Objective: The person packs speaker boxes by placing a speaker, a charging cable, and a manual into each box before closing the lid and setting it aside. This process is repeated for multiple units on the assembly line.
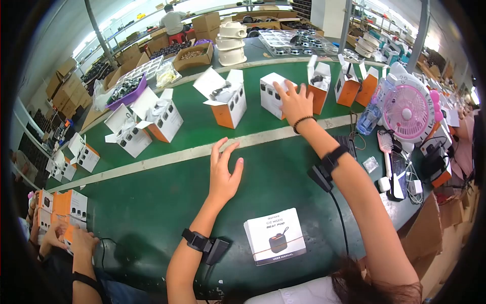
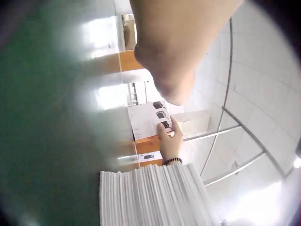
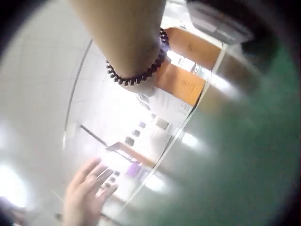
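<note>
My right hand [image 1: 293,101] reaches far across the green table [image 1: 152,202] and lies with spread, straight fingers on top of a white and orange box [image 1: 271,96]. The left wrist view shows that same right hand [image 2: 169,141] touching the white box [image 2: 148,120]. My left hand [image 1: 225,169] is flat, fingers straight, over the bare green surface near the pale stripe, holding nothing. A stack of white user manuals [image 1: 275,235] lies near me, between my arms; the manual stack [image 2: 150,197] shows edge-on in the left wrist view. The right wrist view shows a black bead bracelet [image 3: 136,75].
Several open white and orange boxes [image 1: 228,99] stand in a row along the far side. A pink fan [image 1: 405,111], a water bottle [image 1: 368,117] and cables crowd the right edge. Another person's hands [image 1: 66,238] handle orange boxes at lower left. Cardboard cartons [image 1: 195,53] fill the back.
</note>
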Demonstrator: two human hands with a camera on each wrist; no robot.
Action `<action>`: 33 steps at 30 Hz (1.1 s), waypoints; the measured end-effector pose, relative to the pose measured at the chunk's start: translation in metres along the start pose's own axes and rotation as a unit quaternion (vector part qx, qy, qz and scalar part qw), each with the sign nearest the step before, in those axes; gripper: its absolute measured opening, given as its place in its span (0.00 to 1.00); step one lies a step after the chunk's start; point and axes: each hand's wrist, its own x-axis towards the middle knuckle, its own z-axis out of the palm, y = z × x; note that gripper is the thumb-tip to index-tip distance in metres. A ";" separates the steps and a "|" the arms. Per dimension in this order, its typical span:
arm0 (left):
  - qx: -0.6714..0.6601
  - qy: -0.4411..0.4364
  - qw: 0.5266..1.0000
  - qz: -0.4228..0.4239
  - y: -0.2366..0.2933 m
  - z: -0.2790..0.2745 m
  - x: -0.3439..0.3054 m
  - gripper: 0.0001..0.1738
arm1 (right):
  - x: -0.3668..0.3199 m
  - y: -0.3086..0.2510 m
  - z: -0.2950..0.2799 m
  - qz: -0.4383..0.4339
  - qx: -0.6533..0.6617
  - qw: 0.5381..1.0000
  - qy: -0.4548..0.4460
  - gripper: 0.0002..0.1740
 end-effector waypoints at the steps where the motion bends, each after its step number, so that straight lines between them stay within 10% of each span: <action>1: -0.023 -0.001 1.000 -0.021 0.001 -0.004 0.000 0.20 | 0.010 -0.006 -0.001 0.001 0.000 1.000 0.006 0.35; 5: -0.029 0.002 0.999 -0.031 0.004 -0.019 -0.008 0.16 | 0.046 -0.024 -0.002 -0.121 0.045 0.986 0.109 0.35; 7: -0.027 0.011 0.999 -0.036 0.005 -0.028 -0.013 0.14 | 0.053 -0.040 0.008 -0.334 0.092 0.926 0.150 0.19; 11: -0.059 -0.013 0.998 -0.036 0.022 -0.047 -0.015 0.14 | 0.060 -0.047 -0.011 -0.302 0.186 0.935 0.010 0.07; 16: -0.122 -0.340 0.932 -0.035 0.089 -0.075 -0.048 0.33 | 0.028 -0.049 -0.061 -0.337 0.165 0.926 -0.026 0.04; 23: -0.186 -0.303 0.926 -0.126 0.075 -0.087 -0.066 0.28 | -0.037 -0.066 -0.157 -0.334 0.349 0.862 -0.151 0.10; 27: -0.204 -0.289 0.927 -0.122 0.067 -0.093 -0.071 0.28 | -0.071 -0.074 -0.181 -0.406 0.296 0.864 0.043 0.14; 33: -0.232 -0.284 0.920 -0.137 0.050 -0.102 -0.081 0.27 | -0.144 -0.073 -0.192 -0.241 0.421 0.837 -0.252 0.23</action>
